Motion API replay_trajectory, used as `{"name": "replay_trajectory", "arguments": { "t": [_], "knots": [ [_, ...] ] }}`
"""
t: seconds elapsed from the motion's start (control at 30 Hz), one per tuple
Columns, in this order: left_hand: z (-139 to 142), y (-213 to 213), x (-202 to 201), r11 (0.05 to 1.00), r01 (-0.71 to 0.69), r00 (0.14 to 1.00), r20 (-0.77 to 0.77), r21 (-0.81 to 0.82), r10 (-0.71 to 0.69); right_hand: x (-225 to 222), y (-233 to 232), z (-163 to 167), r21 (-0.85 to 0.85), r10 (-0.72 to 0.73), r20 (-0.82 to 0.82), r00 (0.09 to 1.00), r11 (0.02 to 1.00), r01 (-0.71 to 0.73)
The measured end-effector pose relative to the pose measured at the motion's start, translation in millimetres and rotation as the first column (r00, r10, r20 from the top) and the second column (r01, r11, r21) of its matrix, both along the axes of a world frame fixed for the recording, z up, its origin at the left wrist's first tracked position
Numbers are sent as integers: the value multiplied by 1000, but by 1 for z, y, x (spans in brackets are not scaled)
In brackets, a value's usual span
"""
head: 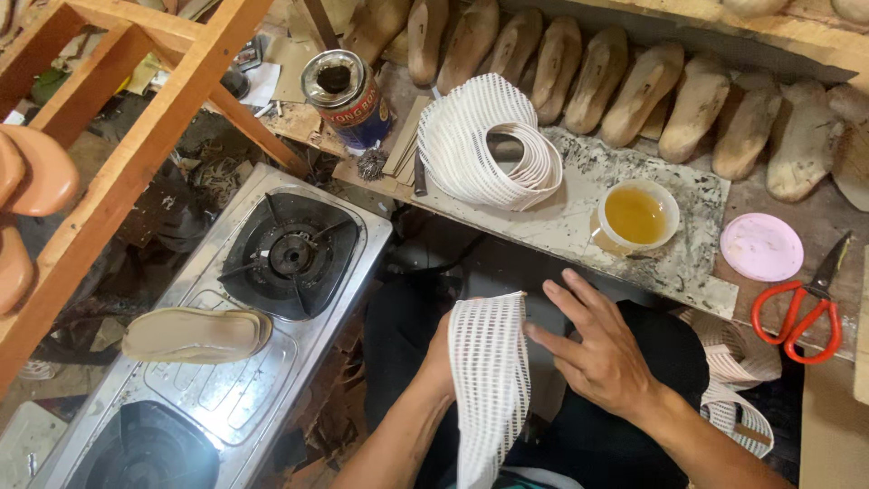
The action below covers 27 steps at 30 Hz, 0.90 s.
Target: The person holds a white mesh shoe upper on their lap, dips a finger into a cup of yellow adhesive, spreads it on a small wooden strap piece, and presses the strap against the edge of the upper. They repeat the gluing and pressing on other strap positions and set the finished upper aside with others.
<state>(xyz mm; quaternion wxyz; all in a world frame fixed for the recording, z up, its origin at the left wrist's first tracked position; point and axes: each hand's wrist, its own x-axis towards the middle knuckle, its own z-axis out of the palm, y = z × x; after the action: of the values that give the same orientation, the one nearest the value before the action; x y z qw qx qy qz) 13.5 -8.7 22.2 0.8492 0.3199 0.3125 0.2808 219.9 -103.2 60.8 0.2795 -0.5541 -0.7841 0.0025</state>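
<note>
Over your lap, your left hand (441, 358) sits behind a white mesh strip (490, 389) and grips it near its top edge; most of that hand is hidden by the strip, so you cannot see how tightly the fingers close. Your right hand (600, 355) is open, fingers spread and fairly straight, with the fingertips resting against the strip's right edge. It grasps nothing.

You can see that the strip is a flat perforated band, white with rows of small holes, hanging from your left hand down past your forearm, its lower end cut off by the frame's bottom edge. More of the same band lies by your right knee, partly hidden.

Beyond your hands, on the speckled work board (579, 226), a coil of the same mesh (489, 145) stands near a small bowl of amber liquid (635, 215). Red-handled scissors (808, 308) lie well to your right, beside a pink lid (761, 246). A gas stove (226, 344) with a shoe sole (195, 333) on it is at your left.
</note>
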Motion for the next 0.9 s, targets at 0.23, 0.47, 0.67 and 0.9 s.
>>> {"name": "replay_trajectory", "arguments": {
  "t": [0.23,0.47,0.67,0.9],
  "knots": [
    [-13,-1,2,1000,-16,999,31,26,15,-2,5,0,6,23,-64,998,1000,-22],
    [-22,6,-4,973,-177,969,150,-147,198,-16,-9,-3,-145,-46,-452,891,989,-22],
    [-21,0,11,981,-114,929,332,-159,162,-34,2,0,-425,-304,-740,600,903,-67],
    [-19,5,-1,994,-45,998,29,-94,48,46,38,15,-118,-375,-25,927,922,369]
  ]
}}
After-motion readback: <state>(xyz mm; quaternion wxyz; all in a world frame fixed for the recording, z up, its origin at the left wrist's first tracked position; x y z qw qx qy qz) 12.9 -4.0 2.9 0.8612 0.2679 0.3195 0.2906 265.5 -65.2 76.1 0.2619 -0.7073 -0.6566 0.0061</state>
